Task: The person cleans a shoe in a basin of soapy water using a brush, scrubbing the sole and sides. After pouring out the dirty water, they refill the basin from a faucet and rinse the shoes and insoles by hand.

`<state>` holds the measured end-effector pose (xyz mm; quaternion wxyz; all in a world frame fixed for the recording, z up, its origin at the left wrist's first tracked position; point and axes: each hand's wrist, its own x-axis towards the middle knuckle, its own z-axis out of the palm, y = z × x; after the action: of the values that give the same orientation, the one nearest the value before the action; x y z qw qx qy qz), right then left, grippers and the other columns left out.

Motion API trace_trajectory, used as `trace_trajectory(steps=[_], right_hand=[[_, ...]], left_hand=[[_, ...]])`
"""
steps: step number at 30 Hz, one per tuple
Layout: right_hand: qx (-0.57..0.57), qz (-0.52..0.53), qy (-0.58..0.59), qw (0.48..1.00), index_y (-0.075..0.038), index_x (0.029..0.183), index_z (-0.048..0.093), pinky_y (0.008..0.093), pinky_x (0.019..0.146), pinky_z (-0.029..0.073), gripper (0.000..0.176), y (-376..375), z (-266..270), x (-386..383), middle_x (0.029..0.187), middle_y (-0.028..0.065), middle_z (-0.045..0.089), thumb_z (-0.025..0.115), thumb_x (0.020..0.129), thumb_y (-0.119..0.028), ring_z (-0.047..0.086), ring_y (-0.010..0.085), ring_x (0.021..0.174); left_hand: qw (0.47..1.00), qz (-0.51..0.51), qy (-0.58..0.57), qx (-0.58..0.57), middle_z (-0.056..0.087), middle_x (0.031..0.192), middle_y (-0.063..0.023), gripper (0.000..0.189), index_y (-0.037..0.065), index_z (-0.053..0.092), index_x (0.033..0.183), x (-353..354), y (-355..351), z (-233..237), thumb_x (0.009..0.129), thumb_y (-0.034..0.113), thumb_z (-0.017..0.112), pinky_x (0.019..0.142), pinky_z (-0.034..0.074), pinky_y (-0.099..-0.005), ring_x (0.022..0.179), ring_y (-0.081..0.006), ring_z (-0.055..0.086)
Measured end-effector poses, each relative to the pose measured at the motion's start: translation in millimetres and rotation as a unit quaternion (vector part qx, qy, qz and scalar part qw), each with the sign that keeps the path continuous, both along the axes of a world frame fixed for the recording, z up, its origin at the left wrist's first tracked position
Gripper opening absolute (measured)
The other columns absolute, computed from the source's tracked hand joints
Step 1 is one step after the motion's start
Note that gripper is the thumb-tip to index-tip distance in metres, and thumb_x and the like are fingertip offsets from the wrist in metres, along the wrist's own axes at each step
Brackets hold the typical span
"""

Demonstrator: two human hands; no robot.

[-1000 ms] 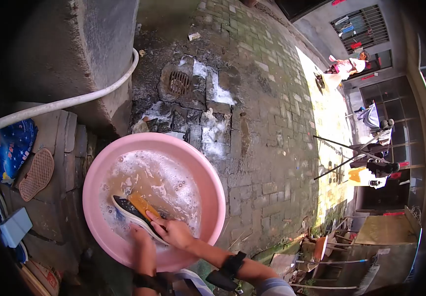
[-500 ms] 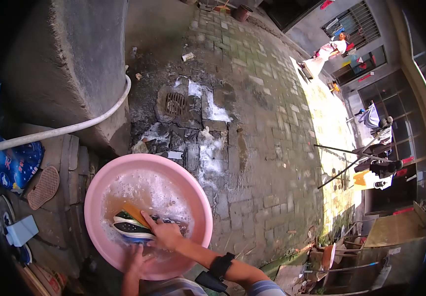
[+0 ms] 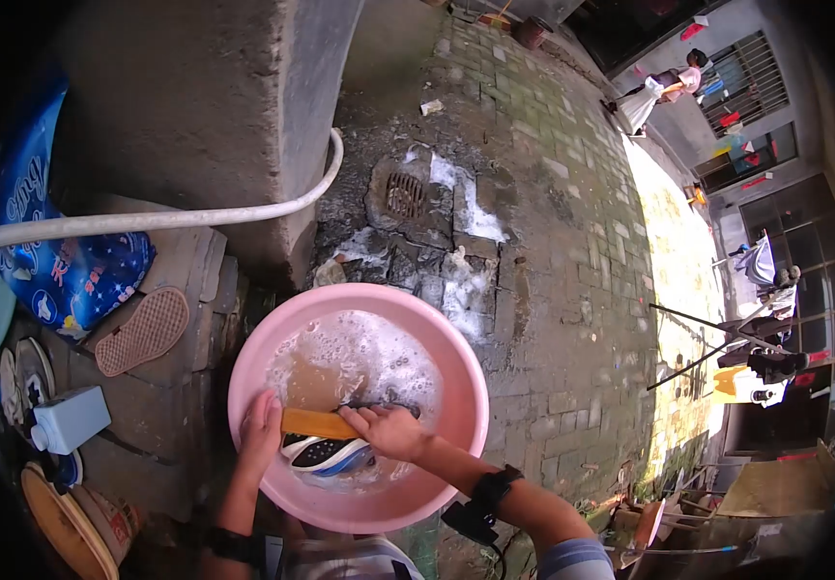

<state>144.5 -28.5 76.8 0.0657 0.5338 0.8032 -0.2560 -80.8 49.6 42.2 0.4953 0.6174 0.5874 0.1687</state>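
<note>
On my feed, the right hand (image 3: 388, 431) has its fingers wrapped round the brush (image 3: 317, 423)'s right end; I can't tell whether the left hand (image 3: 261, 425) grips the other. The shoe (image 3: 331, 452) lies near-side in the basin (image 3: 481, 401), roughly left to right, closer to the right hand.

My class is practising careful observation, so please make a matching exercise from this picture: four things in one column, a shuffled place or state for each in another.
Things:
1. Round pink plastic basin
2. Oblong yellow-brown bar
3. Light-blue plastic bottle
4. Dark slotted drain grate

Places or states:
A. Held in the right hand
B. Set in the ground
C. Contains sudsy water
D. Left of the basin in the picture

Pairs: 1-C, 2-A, 3-D, 4-B
</note>
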Motion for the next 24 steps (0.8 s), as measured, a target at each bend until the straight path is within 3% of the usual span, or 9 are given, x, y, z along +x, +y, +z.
trace_trajectory(steps=[2,7,9,12,16,18,21,22,24], right_hand=[[0.136,0.060,0.039,0.988,-0.007,0.120,0.041,0.0316,0.069,0.047,0.049,6.4,-2.3,4.6,0.089,0.0044,0.055,0.050,0.073,-0.016,0.056,0.0197,0.085],[0.112,0.128,0.016,0.985,-0.016,0.113,0.045,0.0269,0.065,0.045,0.037,31.5,12.2,10.0,0.080,-0.0007,0.050,0.046,0.076,-0.014,0.053,0.0133,0.077],[0.130,0.123,-0.011,0.984,-0.023,0.113,0.046,0.0275,0.067,0.043,0.038,37.9,11.6,15.2,0.077,-0.0003,0.046,0.046,0.076,-0.013,0.051,0.0142,0.077],[0.139,0.055,-0.019,0.989,-0.027,0.113,0.047,0.0293,0.071,0.041,0.041,41.7,9.6,17.3,0.077,0.0007,0.043,0.048,0.076,-0.011,0.050,0.0159,0.079],[0.123,-0.077,0.054,0.988,-0.021,0.115,0.047,0.0320,0.072,0.038,0.049,31.1,13.3,12.8,0.078,0.0042,0.043,0.057,0.069,-0.007,0.049,0.0198,0.079],[0.125,-0.110,0.085,0.982,-0.016,0.115,0.046,0.0346,0.071,0.040,0.052,20.0,4.6,5.9,0.080,0.0073,0.044,0.058,0.067,-0.001,0.050,0.0245,0.080],[0.075,-0.351,0.258,0.897,-0.010,0.115,0.043,0.0387,0.073,0.043,0.050,1.5,-15.0,-19.6,0.090,0.0140,0.048,0.055,0.070,0.006,0.052,0.0326,0.083],[0.074,-0.350,0.261,0.897,-0.010,0.115,0.043,0.0387,0.073,0.043,0.050,1.4,-19.9,-26.7,0.090,0.0140,0.048,0.055,0.070,0.006,0.052,0.0326,0.083],[0.106,-0.395,0.335,0.849,-0.010,0.117,0.042,0.0383,0.071,0.044,0.051,1.4,-25.6,-38.1,0.096,0.0156,0.048,0.055,0.071,0.007,0.052,0.0311,0.083]], left_hand=[[0.993,0.024,-0.017,-0.118,0.049,0.116,-0.0208,0.044,0.003,0.044,0.118,3.5,-2.0,-10.6,0.090,0.036,0.037,0.092,0.035,-0.0358,0.110,-0.0327,0.046],[0.947,0.010,-0.024,-0.320,0.047,0.121,-0.0187,0.062,0.003,0.043,0.119,16.2,-12.9,1.9,0.087,0.054,0.029,0.095,0.032,-0.0372,0.115,-0.0302,0.043],[0.887,0.129,-0.061,-0.440,0.054,0.106,-0.0132,0.066,0.005,0.048,0.114,21.2,-11.3,25.7,0.084,0.061,0.031,0.086,0.037,-0.0377,0.099,-0.0235,0.051],[0.812,0.082,-0.152,-0.557,0.050,0.114,-0.0059,0.070,0.012,0.040,0.125,4.1,-16.6,17.6,0.080,0.066,0.034,0.087,0.036,-0.0389,0.105,-0.0159,0.045],[0.865,0.099,-0.259,-0.418,0.050,0.101,0.0002,0.047,0.011,0.042,0.121,-1.8,-37.2,44.8,0.086,0.041,0.050,0.077,0.037,-0.0245,0.086,-0.0057,0.044],[0.909,0.034,-0.273,-0.312,0.049,0.107,-0.0087,0.053,0.005,0.036,0.121,-2.0,-53.7,33.1,0.080,0.026,0.063,0.082,0.041,-0.0287,0.096,-0.0148,0.049],[0.957,-0.061,-0.164,-0.231,0.037,0.120,-0.0111,0.065,0.009,0.026,0.121,-2.1,-61.6,38.2,0.075,0.025,0.068,0.083,0.041,-0.0337,0.108,-0.0194,0.041],[0.957,-0.060,-0.161,-0.232,0.037,0.120,-0.0111,0.065,0.009,0.026,0.121,2.1,-65.2,38.9,0.075,0.025,0.068,0.083,0.041,-0.0337,0.108,-0.0194,0.041],[0.824,0.146,-0.330,-0.436,0.034,0.121,-0.0098,0.066,0.013,0.021,0.121,10.0,-76.0,40.0,0.075,0.022,0.068,0.081,0.042,-0.0367,0.110,-0.0194,0.039]])
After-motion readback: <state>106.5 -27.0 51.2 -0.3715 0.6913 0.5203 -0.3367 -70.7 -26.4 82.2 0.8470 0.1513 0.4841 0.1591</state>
